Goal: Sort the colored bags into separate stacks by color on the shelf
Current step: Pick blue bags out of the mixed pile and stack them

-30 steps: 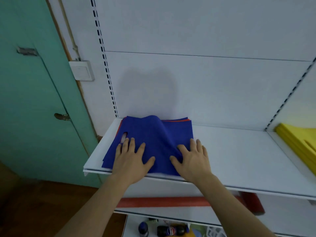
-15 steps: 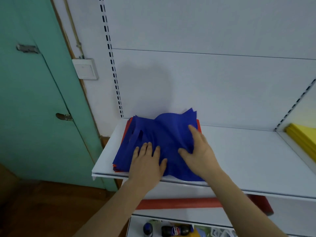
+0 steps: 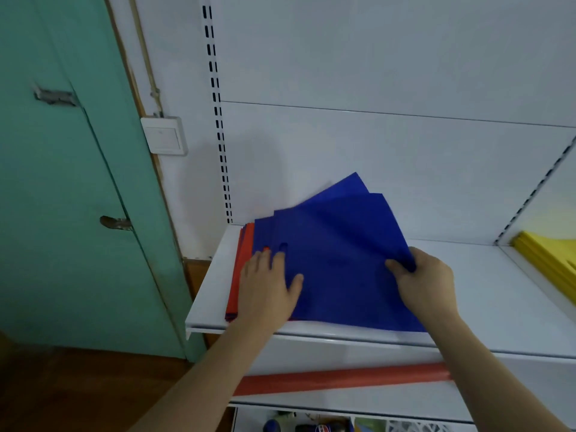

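Blue bags (image 3: 336,263) on white shelf (image 3: 498,294): right hand (image 3: 427,285) pinches them, left hand (image 3: 268,285) flat.

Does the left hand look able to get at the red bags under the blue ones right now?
Probably yes: the left hand rests flat beside the red bags' exposed left edge; blue bags cover the rest.

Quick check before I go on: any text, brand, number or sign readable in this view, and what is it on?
No text can be read as letters.
Dark bottle on the lower shelf: a round red, white and blue logo, its lettering too small and blurred to read.
Blue plastic bags, red bags beneath them, yellow bags, white wall switch: no print visible.
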`<state>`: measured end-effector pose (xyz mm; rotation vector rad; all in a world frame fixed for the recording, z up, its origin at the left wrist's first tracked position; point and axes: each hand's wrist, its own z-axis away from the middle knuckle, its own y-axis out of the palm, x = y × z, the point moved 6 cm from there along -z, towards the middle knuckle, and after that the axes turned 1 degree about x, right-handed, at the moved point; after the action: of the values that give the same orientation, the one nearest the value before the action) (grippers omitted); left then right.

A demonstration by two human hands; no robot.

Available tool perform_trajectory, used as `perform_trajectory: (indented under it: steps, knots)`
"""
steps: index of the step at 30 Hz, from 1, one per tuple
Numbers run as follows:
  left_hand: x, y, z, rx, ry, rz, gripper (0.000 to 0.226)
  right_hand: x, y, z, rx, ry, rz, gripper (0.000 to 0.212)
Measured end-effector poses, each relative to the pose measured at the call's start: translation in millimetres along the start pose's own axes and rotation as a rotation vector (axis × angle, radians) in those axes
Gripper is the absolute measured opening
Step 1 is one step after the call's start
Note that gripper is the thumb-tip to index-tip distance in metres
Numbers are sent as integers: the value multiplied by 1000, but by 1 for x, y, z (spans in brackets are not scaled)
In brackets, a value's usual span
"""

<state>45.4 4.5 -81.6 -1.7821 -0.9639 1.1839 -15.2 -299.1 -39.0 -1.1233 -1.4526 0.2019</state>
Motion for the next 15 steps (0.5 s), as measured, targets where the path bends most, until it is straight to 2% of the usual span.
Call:
perform_trajectory:
  steps: [2, 4, 6, 7, 10, 12, 15]
  knots:
    - [17, -13, -15, -89, -102, 188, 70, -6, -8, 0, -44, -9, -128, 17]
    - [29, -23, -34, -133, -222, 529, 71, -11, -17, -2, -90, -11, -226, 17]
    - [30, -27, -51, -94, -322, 941, 70, -14, -27, -3, -138, -1, -321, 16]
    - [28, -28, -58, -77, -339, 1092, 62, -16, -31, -4, -158, 2, -354, 15]
    - [14, -41, -75, -155, -206, 1173, 31, -19, -40, -9, -193, -5, -403, 24]
    - [4, -47, -77, -176, -125, 1179, 29, -20, -42, -12, -198, -13, -423, 32]
    - [-6, -38, -73, -79, -72, 1202, 25, -20, -32, -14, -125, 0, -472, 37]
